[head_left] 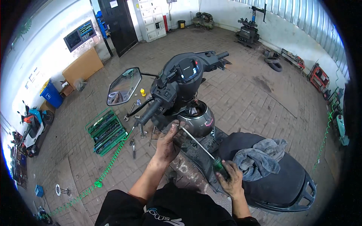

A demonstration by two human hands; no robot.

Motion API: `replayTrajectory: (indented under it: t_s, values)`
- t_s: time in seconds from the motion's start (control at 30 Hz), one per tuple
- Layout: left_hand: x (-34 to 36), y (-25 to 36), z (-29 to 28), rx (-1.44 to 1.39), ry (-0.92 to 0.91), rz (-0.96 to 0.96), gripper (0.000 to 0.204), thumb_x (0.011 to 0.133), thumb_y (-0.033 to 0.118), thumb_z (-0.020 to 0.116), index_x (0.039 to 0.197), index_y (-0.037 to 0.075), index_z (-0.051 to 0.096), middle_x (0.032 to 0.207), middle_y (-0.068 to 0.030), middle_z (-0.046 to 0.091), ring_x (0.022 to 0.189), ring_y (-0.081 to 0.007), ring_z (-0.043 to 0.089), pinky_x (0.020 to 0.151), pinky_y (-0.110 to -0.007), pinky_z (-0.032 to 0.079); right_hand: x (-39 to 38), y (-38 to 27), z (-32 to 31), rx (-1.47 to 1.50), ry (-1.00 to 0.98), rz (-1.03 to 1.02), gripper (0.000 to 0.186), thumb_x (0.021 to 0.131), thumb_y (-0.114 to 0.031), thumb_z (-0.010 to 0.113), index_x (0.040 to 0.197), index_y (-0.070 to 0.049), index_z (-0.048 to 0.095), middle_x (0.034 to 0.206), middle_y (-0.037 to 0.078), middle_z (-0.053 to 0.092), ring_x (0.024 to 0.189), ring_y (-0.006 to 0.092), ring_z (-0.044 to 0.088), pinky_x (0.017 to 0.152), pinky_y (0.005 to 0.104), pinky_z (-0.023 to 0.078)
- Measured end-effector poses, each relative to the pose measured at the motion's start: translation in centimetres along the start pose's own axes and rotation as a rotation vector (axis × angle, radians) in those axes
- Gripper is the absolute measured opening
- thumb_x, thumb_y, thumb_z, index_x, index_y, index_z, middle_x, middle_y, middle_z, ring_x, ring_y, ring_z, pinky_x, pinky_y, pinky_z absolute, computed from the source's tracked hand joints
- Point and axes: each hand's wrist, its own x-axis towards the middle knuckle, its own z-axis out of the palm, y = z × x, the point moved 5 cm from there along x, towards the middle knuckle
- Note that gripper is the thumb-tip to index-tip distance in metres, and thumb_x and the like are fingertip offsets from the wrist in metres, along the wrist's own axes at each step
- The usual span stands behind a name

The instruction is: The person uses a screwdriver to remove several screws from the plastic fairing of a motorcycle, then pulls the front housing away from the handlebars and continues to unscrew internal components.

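Note:
My right hand [232,178] is wrapped round the green handle of a long screwdriver [198,143]. The shaft slants up and left to the fingers of my left hand [168,140]. That hand is pinched at the screwdriver's tip; whatever small thing it may hold is hidden by the fingers. Both hands look stained dark. Just beyond them stands a dark scooter, with its handlebar and display [187,70] at the far end. Its front storage opening [196,112] is uncovered, with parts showing inside. A grey-blue rag [260,160] lies crumpled on the black seat [284,184].
Left of the scooter, a green toolbox [107,132] lies open on the brick floor, with a ratchet [134,149] and several loose tools nearby. A coiled green air hose [113,160] crosses the floor. The scooter's mirror [124,86] juts out left. A tyre changer [247,32] stands far right.

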Motion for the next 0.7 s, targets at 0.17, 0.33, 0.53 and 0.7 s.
replayTrajectory:
  t_s: [0.17,0.33,0.53,0.7]
  values:
    - [1.0,1.0,-0.8,-0.007,-0.009,0.023,0.026,0.088,0.021,0.057,0.109,0.007,0.053,0.105,-0.0067,0.059,0.098,-0.0210,0.058,0.085,-0.034,0.047,1.9,-1.2,0.4,-0.068,-0.012,-0.008,0.043,0.067,-0.014,0.070,0.106,-0.002,0.057,0.097,0.020,0.057,0.080,0.0354,0.060,0.068,0.0384,0.049]
    - [1.8,2.3,-1.2,0.055,0.026,0.033,0.024,0.089,0.021,0.055,0.107,0.005,0.054,0.103,-0.0067,0.059,0.094,-0.0188,0.058,0.082,-0.033,0.048,3.0,-1.7,1.1,-0.174,0.020,-0.050,0.043,0.066,-0.011,0.070,0.106,-0.006,0.058,0.098,0.017,0.058,0.080,0.0337,0.060,0.067,0.0379,0.050]
    - [3.3,2.3,-3.5,0.072,0.126,0.001,0.033,0.086,0.024,0.060,0.113,0.005,0.052,0.103,-0.0080,0.060,0.095,-0.0222,0.058,0.083,-0.036,0.048,4.1,-2.2,2.2,-0.384,0.041,-0.043,0.045,0.065,-0.012,0.071,0.108,-0.016,0.062,0.102,0.012,0.057,0.084,0.0277,0.058,0.069,0.0362,0.050]
    - [6.2,3.8,-4.5,0.263,0.085,0.051,0.031,0.088,0.025,0.058,0.109,0.003,0.056,0.098,-0.0100,0.062,0.086,-0.0179,0.060,0.077,-0.030,0.049,6.2,-2.2,4.0,-0.290,0.053,-0.013,0.045,0.068,-0.012,0.070,0.111,-0.016,0.060,0.102,0.013,0.056,0.089,0.0291,0.058,0.073,0.0372,0.050]
